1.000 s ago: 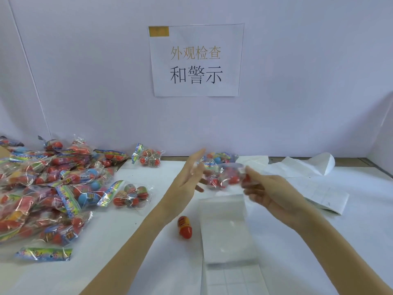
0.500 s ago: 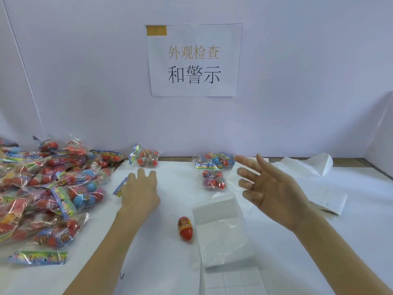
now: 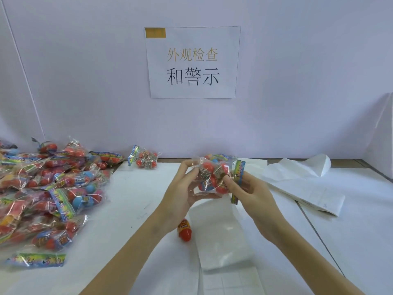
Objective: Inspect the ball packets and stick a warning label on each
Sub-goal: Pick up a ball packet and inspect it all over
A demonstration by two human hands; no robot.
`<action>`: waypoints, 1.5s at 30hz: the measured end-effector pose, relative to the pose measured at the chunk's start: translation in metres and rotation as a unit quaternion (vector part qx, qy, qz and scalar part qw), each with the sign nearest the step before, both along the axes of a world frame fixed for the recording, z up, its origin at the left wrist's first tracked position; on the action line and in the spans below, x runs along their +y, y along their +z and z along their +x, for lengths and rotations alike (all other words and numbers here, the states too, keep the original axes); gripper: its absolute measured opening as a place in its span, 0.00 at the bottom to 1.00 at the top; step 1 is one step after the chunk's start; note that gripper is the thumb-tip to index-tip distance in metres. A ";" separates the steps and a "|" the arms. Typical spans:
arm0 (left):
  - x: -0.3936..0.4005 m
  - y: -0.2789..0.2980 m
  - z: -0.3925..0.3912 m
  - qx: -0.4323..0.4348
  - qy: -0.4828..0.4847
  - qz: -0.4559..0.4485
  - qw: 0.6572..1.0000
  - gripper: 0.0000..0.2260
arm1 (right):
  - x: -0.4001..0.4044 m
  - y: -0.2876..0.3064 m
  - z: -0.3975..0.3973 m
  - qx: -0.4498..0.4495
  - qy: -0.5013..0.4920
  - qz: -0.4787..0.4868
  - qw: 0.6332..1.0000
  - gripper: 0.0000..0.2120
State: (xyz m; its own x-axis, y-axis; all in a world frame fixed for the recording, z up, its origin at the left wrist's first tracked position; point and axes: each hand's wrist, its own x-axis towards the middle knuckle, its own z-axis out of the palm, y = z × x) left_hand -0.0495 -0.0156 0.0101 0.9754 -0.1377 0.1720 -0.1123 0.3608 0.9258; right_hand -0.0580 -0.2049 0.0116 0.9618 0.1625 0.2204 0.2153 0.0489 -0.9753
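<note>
Head view: left hand [image 3: 182, 188] and right hand [image 3: 253, 192] gripped a clear plastic packet of red balls [image 3: 214, 177], raised probably for inspection.

Only one view on my end: head cam, wide-angle, sat at the wearer's eye level and looked forward and slightly down over the white table [image 3: 131, 201]. It faced the back wall square-on, with the printed sign [image 3: 192, 61] near top centre. Both forearms came in from the bottom edge, and the left hand [image 3: 182, 188] and right hand [image 3: 253, 194] sat close in, mid-frame. The packet pile [image 3: 49, 188] ran off the left edge, and the folded paper sheets [image 3: 302, 184] lay right. Straight edges bowed toward the corners. No second view to overlap with.
</note>
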 end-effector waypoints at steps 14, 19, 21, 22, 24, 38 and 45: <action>0.003 -0.006 0.001 -0.060 0.129 0.190 0.971 0.05 | -0.018 0.002 0.011 -0.003 -0.071 -0.026 0.997 0.05; 0.004 -0.003 0.002 -0.068 0.190 0.178 0.963 0.06 | -0.021 0.005 0.015 0.076 -0.025 0.009 0.997 0.16; 0.003 -0.004 0.002 -0.072 0.209 0.173 0.960 0.05 | -0.018 0.004 0.014 0.080 -0.017 0.008 0.997 0.15; 0.003 -0.005 0.001 -0.069 0.215 0.166 0.960 0.05 | -0.017 0.003 0.013 0.071 -0.012 -0.005 0.997 0.14; 0.004 -0.006 0.002 -0.054 0.221 0.144 0.963 0.06 | -0.015 0.002 0.010 0.052 -0.008 -0.033 0.998 0.13; 0.009 -0.010 0.006 0.011 0.130 0.087 0.988 0.16 | -0.023 -0.004 0.020 0.098 0.056 0.162 0.980 0.13; 0.016 -0.005 0.010 0.038 0.097 0.057 0.993 0.15 | -0.028 0.001 0.020 0.103 -0.008 0.078 0.992 0.10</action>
